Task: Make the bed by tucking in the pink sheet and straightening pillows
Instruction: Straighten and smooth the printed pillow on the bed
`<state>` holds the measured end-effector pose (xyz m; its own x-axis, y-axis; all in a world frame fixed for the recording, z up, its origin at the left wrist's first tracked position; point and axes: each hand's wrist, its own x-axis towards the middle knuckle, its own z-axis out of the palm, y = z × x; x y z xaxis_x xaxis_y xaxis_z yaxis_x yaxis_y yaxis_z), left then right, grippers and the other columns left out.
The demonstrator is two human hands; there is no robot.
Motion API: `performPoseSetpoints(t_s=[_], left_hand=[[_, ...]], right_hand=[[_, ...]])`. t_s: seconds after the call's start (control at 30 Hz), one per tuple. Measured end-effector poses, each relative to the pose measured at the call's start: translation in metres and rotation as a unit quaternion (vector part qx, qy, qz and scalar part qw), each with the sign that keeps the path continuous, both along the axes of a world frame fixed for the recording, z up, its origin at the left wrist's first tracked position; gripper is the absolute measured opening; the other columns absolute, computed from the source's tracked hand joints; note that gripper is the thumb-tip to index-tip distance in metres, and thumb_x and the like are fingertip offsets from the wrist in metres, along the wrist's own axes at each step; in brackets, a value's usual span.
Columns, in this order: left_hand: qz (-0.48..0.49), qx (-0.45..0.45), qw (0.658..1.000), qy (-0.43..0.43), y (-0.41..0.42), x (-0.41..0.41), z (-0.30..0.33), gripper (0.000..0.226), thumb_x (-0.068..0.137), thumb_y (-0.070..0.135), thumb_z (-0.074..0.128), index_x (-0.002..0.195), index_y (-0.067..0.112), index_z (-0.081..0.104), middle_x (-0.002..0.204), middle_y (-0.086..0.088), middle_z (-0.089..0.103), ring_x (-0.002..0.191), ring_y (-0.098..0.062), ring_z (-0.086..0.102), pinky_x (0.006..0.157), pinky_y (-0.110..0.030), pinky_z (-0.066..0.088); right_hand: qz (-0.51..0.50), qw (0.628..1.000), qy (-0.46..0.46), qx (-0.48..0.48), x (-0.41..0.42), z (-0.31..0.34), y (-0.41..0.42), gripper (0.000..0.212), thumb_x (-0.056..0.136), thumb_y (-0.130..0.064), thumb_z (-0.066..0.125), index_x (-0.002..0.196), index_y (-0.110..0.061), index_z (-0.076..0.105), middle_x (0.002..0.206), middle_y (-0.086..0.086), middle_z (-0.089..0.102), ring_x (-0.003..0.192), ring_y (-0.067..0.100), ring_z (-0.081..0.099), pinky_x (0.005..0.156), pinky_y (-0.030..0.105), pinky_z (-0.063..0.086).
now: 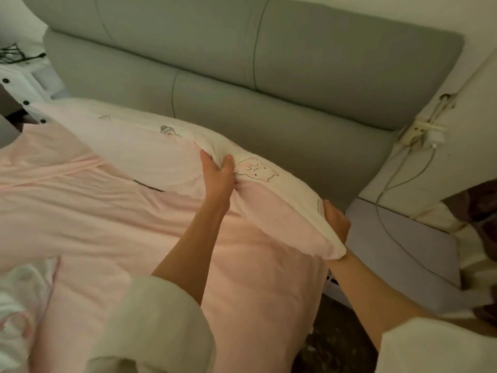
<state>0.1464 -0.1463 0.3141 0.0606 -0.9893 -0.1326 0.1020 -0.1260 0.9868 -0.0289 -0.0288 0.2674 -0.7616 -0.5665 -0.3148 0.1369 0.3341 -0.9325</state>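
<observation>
Left hand [218, 173] is pinching the pillow [161, 154] top, right hand [337, 224] gripping its corner — best squaring it flush against the headboard [242, 76], above the pink sheet [107, 216].

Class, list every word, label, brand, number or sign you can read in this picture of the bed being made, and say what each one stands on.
None can be read.
The pillow, held by the left hand and the right hand, carries only cartoon animal prints, no lettering.
The wall socket with its charger shows no legible marking; it is too small and blurred.
The grey headboard and pink sheet are plain.
</observation>
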Motion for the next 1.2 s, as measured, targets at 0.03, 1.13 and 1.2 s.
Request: performPoseSetpoints(t_s=[0.03, 1.13, 1.2], left_hand=[[0.001, -0.003, 1.0, 0.02, -0.007, -0.005, -0.004, 0.053, 0.092, 0.009, 0.05, 0.14, 0.008, 0.028, 0.138, -0.01, 0.046, 0.125, -0.024, 0.048, 0.107, -0.042, 0.04], [-0.239, -0.093, 0.698, -0.668, 0.114, -0.026, -0.277, 0.063, 0.086, 0.057, 0.038, 0.143, 0.031, 0.029, 0.155, -0.009, 0.022, 0.143, -0.042, 0.009, 0.104, -0.07, 0.009], [-0.244, -0.093, 0.688, -0.677, 0.119, -0.025, -0.278, 0.067, 0.085, 0.059, 0.039, 0.144, 0.031, 0.027, 0.155, -0.01, 0.022, 0.143, -0.043, 0.008, 0.103, -0.072, 0.01]], right_hand=[[-0.009, 1.0, 0.012, -0.013, -0.004, 0.002, -0.004, 0.023, 0.093, -0.018, 0.051, 0.072, -0.013, 0.055, 0.07, 0.0, 0.05, 0.073, 0.012, 0.046, 0.06, 0.022, 0.037], [-0.061, 0.968, -0.054, 0.239, -0.032, -0.237, 0.058, 0.011, 0.099, -0.01, 0.036, 0.105, -0.005, 0.044, 0.111, 0.012, 0.049, 0.101, 0.022, 0.051, 0.076, 0.026, 0.048], [-0.054, 0.963, -0.055, 0.259, -0.032, -0.242, 0.058, 0.019, 0.098, -0.012, 0.039, 0.111, -0.002, 0.049, 0.117, 0.014, 0.054, 0.102, 0.024, 0.056, 0.081, 0.03, 0.05]])
